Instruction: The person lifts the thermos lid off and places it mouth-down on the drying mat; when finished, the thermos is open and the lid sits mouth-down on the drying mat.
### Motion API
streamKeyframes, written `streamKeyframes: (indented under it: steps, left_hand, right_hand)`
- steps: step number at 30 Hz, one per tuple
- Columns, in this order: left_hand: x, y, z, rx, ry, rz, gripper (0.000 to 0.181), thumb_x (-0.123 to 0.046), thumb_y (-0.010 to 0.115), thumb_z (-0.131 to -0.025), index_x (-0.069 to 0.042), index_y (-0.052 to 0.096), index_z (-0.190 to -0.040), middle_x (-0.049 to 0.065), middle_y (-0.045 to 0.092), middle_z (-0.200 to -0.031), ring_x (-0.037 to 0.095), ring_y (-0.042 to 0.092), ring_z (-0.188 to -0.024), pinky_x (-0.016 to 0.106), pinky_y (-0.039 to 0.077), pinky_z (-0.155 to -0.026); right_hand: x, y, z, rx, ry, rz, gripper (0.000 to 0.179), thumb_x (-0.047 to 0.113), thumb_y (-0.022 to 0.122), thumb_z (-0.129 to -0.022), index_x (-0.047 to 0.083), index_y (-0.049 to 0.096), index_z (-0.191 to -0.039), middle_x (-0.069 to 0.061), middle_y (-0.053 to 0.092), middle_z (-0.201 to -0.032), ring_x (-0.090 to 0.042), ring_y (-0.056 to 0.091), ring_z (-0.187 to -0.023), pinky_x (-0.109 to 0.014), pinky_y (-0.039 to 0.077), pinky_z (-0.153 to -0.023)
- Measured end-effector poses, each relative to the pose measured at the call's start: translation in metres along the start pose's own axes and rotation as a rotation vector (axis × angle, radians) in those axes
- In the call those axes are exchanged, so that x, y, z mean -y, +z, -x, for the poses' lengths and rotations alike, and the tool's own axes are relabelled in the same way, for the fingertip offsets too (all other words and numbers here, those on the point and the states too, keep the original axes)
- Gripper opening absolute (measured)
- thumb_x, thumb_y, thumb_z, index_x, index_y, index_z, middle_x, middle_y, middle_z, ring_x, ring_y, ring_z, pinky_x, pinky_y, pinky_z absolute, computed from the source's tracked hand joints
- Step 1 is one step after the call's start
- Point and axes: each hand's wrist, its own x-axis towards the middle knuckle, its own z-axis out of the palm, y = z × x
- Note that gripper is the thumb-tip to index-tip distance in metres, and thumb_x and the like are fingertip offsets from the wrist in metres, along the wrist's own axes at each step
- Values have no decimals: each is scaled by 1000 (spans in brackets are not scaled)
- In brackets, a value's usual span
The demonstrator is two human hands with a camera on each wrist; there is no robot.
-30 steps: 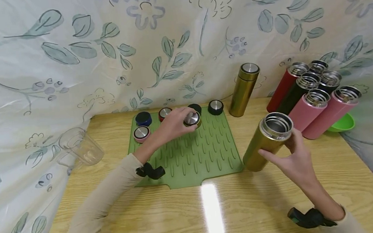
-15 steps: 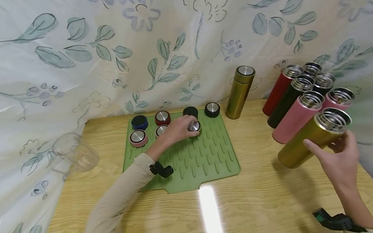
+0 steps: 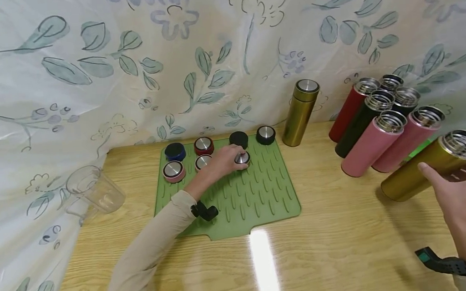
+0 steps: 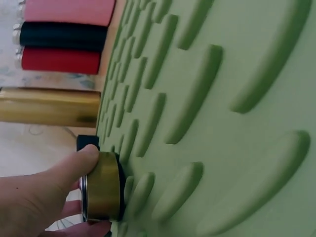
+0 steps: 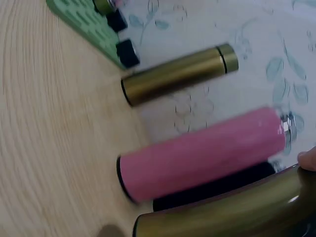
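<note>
My left hand (image 3: pixel 223 161) pinches a gold bottle lid (image 4: pixel 102 186) with a silver top, which sits on the green ribbed mat (image 3: pixel 237 200). On the right, my right hand (image 3: pixel 462 187) grips an open gold thermos bottle (image 3: pixel 423 167) near its neck. That bottle leans, its silver mouth up to the right and its base low near the table, beside two pink bottles. In the right wrist view, only a fingertip shows on the gold bottle (image 5: pixel 237 207). Whether its base touches the table I cannot tell.
Several lids, including a blue lid (image 3: pixel 174 152) and a red lid (image 3: pixel 203 145), sit on the mat. A capped gold bottle (image 3: pixel 300 113) stands behind. Lidless bottles, among them a pink bottle (image 3: pixel 374 143), cluster back right. A clear pitcher (image 3: pixel 95 189) is at left.
My right hand has carried the gold bottle rightward, from beside the mat to near the pink bottles. The left hand has set the gold lid down slightly nearer on the mat, still holding it.
</note>
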Motion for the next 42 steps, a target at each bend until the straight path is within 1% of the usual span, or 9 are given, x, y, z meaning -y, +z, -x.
streamKeyframes:
  steps: [5,9,16,27,30,34,36,38,42]
  left_hand:
    - [0,1,4,-46,15,4,42,-35,72,-87,-10,61,-119,9,65,-117,24,64,-100,37,54,-81]
    - [0,4,4,-66,24,17,44,-34,73,-87,-10,61,-121,9,66,-118,24,64,-102,37,55,-85]
    - [-2,4,5,-63,51,-11,44,-33,72,-87,-8,63,-122,11,66,-119,25,64,-106,38,54,-89]
    - [-1,3,6,-64,66,-5,48,-33,72,-87,-6,61,-125,11,66,-120,26,63,-110,39,52,-95]
    - [-2,4,5,-70,58,-3,47,-34,72,-87,-7,62,-125,11,65,-119,25,63,-107,38,53,-93]
    - [-3,6,6,-95,36,10,46,-34,72,-87,-9,63,-125,13,59,-114,24,61,-90,34,53,-76]
    - [-4,7,7,-110,31,7,45,-33,71,-88,-10,63,-126,13,54,-112,23,57,-82,32,50,-68]
    - [-5,8,10,-119,35,-4,45,-33,70,-89,-11,62,-127,14,50,-112,24,56,-80,33,49,-67]
    - [-11,5,18,-170,64,-7,44,-31,67,-92,-11,60,-130,17,51,-124,29,59,-97,39,53,-78]
  right_hand:
    - [-14,0,-11,40,103,88,77,28,69,-87,33,22,-148,23,33,-132,10,35,-110,-16,37,-106]
    - [-23,2,-19,35,128,100,77,30,69,-87,33,22,-148,23,32,-132,11,34,-109,-17,37,-106]
    - [-27,6,-34,78,114,116,78,28,68,-88,33,20,-149,18,33,-140,4,39,-120,-23,37,-114]
    - [-26,8,-45,138,26,90,78,23,64,-91,31,14,-150,17,31,-138,2,39,-119,-24,37,-113]
    - [-27,9,-46,135,26,81,78,23,64,-91,32,15,-150,16,32,-139,0,40,-121,-26,37,-114]
    - [-28,9,-46,140,58,71,82,23,66,-90,33,12,-151,8,29,-151,-11,37,-136,-31,32,-119]
    - [-26,7,-42,104,37,62,84,26,66,-90,33,10,-151,4,24,-156,-13,29,-144,-31,25,-123]
    - [-20,3,-34,27,-59,48,84,29,67,-90,28,10,-153,2,19,-160,-12,21,-148,-27,17,-124]
    - [14,2,-4,-152,-408,-12,80,44,68,-87,11,29,-148,-4,28,-156,-16,27,-146,-21,20,-122]
